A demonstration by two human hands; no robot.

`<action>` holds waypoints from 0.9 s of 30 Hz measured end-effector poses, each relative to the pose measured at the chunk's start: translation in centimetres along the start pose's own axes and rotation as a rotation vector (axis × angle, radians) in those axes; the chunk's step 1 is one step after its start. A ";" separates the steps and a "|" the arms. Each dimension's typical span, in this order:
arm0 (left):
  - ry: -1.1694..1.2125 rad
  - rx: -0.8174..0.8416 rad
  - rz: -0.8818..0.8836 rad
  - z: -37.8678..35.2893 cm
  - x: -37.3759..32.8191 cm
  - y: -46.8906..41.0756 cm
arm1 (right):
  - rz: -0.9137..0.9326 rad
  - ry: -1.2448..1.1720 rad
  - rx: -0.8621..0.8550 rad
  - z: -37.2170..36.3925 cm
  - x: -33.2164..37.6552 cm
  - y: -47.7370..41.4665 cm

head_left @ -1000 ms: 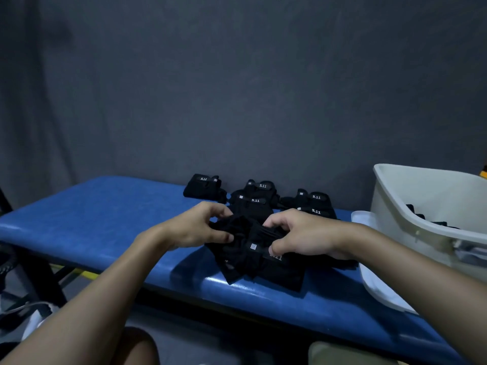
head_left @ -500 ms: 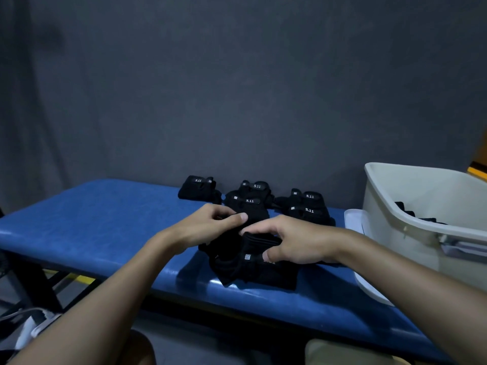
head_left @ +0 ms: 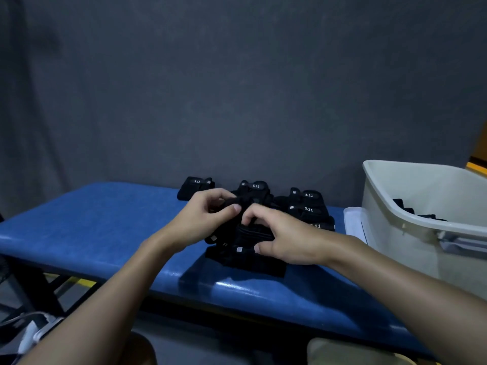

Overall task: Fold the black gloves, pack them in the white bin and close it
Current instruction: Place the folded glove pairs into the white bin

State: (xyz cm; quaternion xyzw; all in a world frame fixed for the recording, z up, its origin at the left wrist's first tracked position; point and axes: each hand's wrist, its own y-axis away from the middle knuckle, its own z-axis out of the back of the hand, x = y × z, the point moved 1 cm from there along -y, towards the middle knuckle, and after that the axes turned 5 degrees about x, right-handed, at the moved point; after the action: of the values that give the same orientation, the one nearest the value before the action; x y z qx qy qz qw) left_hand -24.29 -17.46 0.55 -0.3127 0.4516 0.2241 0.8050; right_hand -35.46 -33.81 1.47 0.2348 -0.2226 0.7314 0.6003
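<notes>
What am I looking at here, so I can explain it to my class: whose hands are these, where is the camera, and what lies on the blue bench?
No machine here: a person's two bare hands, filmed by a camera worn on the head. The left hand and right hand both grip a black glove on the bench. More gloves lie behind it. At the right stands an open white bin with dark things inside; the flat white piece beside it is probably its lid.
</notes>
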 end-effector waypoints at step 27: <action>-0.158 0.117 0.009 -0.7 -0.8 1.8 | -0.141 -0.381 -0.286 7.0 1.0 4.7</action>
State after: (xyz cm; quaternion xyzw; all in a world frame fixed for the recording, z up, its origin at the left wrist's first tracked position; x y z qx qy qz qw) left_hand -26.20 -16.77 0.46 -0.2447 0.4003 0.2251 0.8539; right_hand -39.76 -38.15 7.39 0.2961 -0.4162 0.5912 0.6241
